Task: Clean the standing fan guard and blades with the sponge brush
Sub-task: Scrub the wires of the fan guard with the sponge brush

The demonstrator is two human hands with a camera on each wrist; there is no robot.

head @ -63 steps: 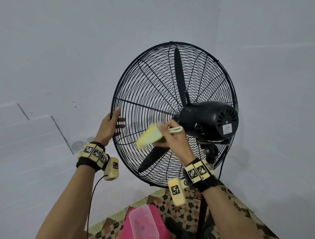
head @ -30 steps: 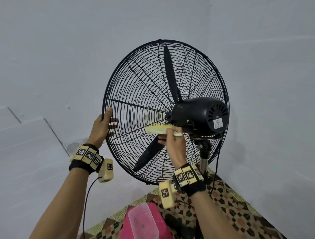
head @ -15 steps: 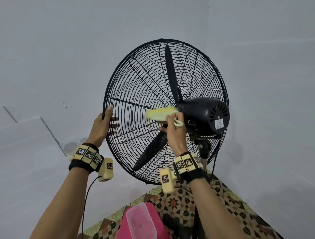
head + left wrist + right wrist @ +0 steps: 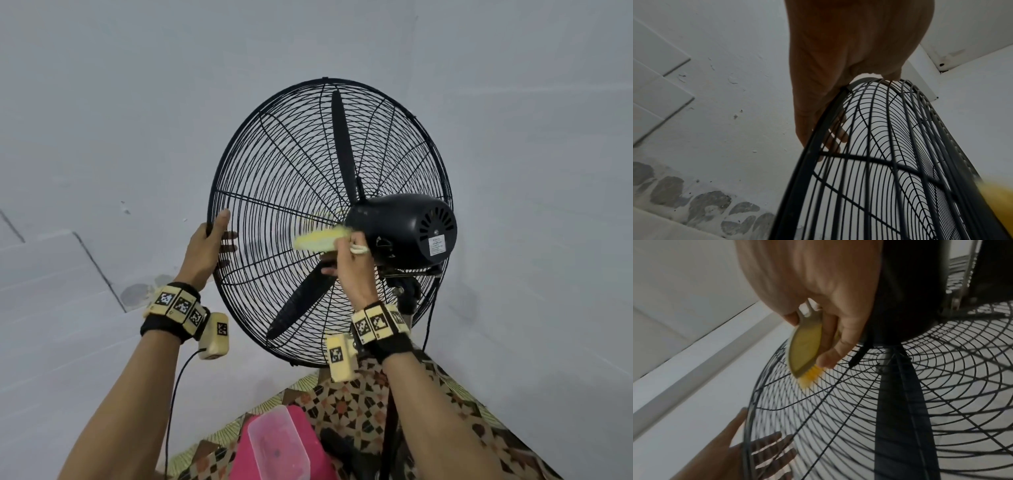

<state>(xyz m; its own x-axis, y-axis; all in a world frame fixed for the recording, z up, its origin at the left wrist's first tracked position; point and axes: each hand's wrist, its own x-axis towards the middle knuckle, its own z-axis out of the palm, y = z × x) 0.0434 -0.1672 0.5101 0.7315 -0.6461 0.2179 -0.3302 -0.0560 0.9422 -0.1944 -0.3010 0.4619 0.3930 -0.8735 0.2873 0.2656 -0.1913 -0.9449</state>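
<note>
A black standing fan is seen from behind in the head view, its wire guard (image 4: 260, 164) round the black blades (image 4: 342, 147) and the motor housing (image 4: 407, 233). My left hand (image 4: 205, 250) grips the guard's left rim (image 4: 818, 138), thumb on the near side and fingers showing through the wires on the far side. My right hand (image 4: 349, 267) holds the yellow sponge brush (image 4: 322, 240) just left of the motor. The brush (image 4: 805, 347) has its yellow bristles (image 4: 809, 376) against the rear guard wires (image 4: 838, 402). A blade (image 4: 900, 402) lies behind those wires.
White walls meet in a corner behind the fan. Below are a patterned floor mat (image 4: 359, 407), a pink box (image 4: 239, 459) with a clear tub (image 4: 277, 445) on it, the fan's pole (image 4: 390, 428) and its cable (image 4: 428, 329).
The brush swept up the rear guard beside the motor, then came a little way back down. My left hand has kept its hold on the rim.
</note>
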